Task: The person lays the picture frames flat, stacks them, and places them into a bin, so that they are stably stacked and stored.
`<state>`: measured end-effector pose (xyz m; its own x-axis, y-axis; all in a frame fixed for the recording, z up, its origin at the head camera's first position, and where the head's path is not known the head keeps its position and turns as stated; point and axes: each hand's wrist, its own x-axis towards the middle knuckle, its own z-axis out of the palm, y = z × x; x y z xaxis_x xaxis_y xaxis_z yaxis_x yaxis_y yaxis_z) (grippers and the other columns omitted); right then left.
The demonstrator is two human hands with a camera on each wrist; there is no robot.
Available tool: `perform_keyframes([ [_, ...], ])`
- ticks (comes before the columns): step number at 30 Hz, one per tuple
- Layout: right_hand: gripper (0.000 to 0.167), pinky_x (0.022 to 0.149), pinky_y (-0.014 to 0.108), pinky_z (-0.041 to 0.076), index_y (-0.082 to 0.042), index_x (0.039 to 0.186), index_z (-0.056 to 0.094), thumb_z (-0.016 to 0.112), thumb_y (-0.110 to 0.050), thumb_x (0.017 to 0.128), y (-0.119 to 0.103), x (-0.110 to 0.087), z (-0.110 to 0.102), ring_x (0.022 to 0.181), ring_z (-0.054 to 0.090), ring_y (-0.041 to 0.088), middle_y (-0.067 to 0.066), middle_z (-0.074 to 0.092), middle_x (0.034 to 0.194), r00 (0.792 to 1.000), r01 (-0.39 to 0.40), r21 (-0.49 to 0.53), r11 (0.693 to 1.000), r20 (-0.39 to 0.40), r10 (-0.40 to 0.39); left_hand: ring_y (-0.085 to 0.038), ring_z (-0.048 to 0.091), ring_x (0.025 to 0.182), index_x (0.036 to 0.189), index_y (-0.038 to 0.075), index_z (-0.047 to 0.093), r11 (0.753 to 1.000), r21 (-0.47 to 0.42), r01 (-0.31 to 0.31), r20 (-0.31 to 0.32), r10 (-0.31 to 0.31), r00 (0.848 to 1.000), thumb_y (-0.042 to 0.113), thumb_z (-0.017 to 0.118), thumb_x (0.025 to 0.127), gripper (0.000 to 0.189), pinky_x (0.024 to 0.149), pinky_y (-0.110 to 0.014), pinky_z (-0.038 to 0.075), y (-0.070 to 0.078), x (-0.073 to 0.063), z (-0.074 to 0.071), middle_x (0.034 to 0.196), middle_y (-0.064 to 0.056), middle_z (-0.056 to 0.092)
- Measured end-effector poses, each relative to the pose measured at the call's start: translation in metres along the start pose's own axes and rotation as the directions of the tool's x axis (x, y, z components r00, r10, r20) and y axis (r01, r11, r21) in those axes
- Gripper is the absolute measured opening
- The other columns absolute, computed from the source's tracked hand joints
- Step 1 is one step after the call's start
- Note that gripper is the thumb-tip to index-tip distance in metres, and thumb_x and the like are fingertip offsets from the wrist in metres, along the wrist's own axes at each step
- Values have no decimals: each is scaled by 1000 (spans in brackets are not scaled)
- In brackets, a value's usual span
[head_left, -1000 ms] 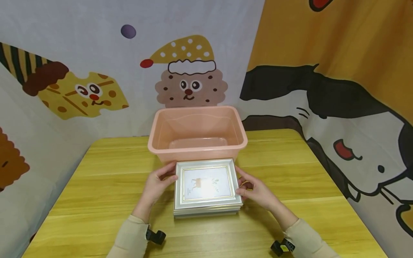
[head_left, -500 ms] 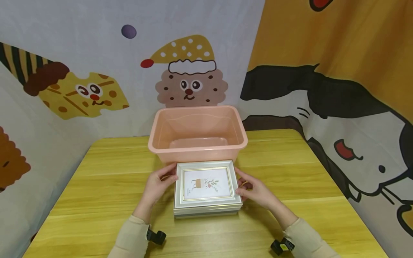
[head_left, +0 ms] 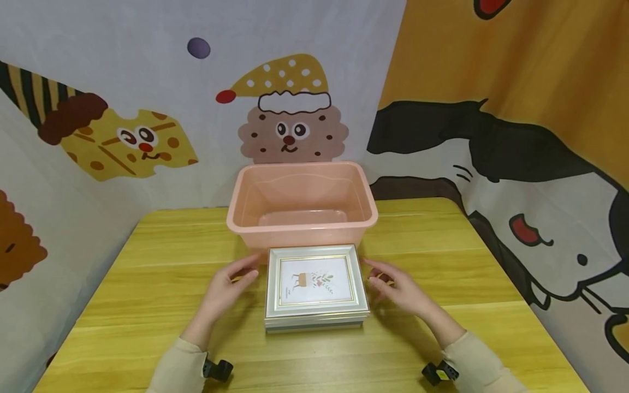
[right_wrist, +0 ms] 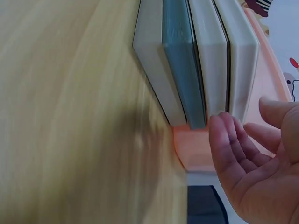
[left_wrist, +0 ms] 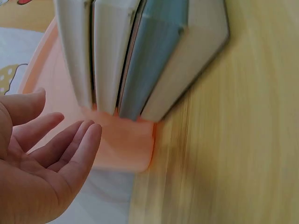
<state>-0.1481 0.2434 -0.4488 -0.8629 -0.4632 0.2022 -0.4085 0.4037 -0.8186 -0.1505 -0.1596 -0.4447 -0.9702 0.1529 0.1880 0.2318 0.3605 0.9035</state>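
Observation:
A stack of several picture frames lies on the table, the top one a silvery-white picture frame (head_left: 314, 314) with gold inner lines and a plant print. In the left wrist view, a blue-green picture frame (left_wrist: 154, 51) shows lower in the pile, between pale ones. My left hand (head_left: 223, 292) hovers just left of the stack, fingers relaxed and apart from it. On the other side, my right hand (head_left: 400, 289) hangs beside the stack with loosely bent fingers, holding nothing. Behind the frames stands a pink plastic bin (head_left: 302, 237), whose visible inside holds nothing.
The wood-grain table (head_left: 162, 262) carries the bin and the stack, with the bin's front wall right behind the frames. A cartoon-printed cloth (head_left: 147, 33) hangs behind the table and along its sides. Both wrists wear a black camera (head_left: 218, 371).
Both hands have let go of the stack's sides and drawn apart, the left one leftward and the right one slightly rightward. The stack and the bin stay in place.

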Motion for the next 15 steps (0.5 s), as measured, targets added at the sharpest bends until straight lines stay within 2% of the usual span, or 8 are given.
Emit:
perform_keyframes([
  [3, 38, 68, 30, 58, 7, 134, 55, 60, -2, 98, -2, 0, -8, 84, 63, 22, 14, 64, 102, 999, 39, -187, 982, -20, -43, -34, 61, 110, 131, -4, 61, 999, 45, -13, 25, 12, 1000, 7, 66, 95, 38, 91, -29, 53, 1, -5, -7, 124, -21, 64],
  [6, 35, 73, 30, 57, 4, 130, 59, 63, -3, 96, -7, -1, -15, 87, 63, 16, 9, 66, 103, 995, 73, -340, 938, -37, -91, -34, 63, 108, 130, -5, 61, 994, 97, -40, 46, 35, 998, 6, 67, 94, 38, 89, -33, 55, 3, -9, -13, 124, -22, 64],
  [9, 35, 74, 35, 58, 3, 129, 61, 65, -6, 95, -11, -2, -21, 88, 64, 19, 10, 66, 104, 991, 83, -442, 893, -58, -121, -36, 64, 105, 131, -5, 60, 980, 172, -97, 70, 86, 994, 5, 68, 93, 40, 87, -40, 57, 5, -11, -18, 125, -23, 63],
  [12, 37, 78, 42, 58, 1, 131, 60, 65, -9, 96, -13, -4, -24, 93, 65, 24, 10, 66, 109, 988, 75, -516, 854, -76, -132, -37, 64, 105, 132, -4, 60, 937, 299, -179, 90, 159, 983, 6, 71, 91, 44, 85, -47, 57, 7, -14, -22, 126, -23, 63],
  [15, 39, 84, 48, 56, 0, 133, 59, 66, -11, 96, -12, -6, -26, 100, 65, 30, 13, 65, 114, 986, 62, -565, 822, -91, -137, -40, 63, 109, 133, -4, 59, 871, 423, -251, 103, 229, 968, 9, 74, 89, 48, 91, -54, 53, 7, -16, -25, 126, -23, 62],
])
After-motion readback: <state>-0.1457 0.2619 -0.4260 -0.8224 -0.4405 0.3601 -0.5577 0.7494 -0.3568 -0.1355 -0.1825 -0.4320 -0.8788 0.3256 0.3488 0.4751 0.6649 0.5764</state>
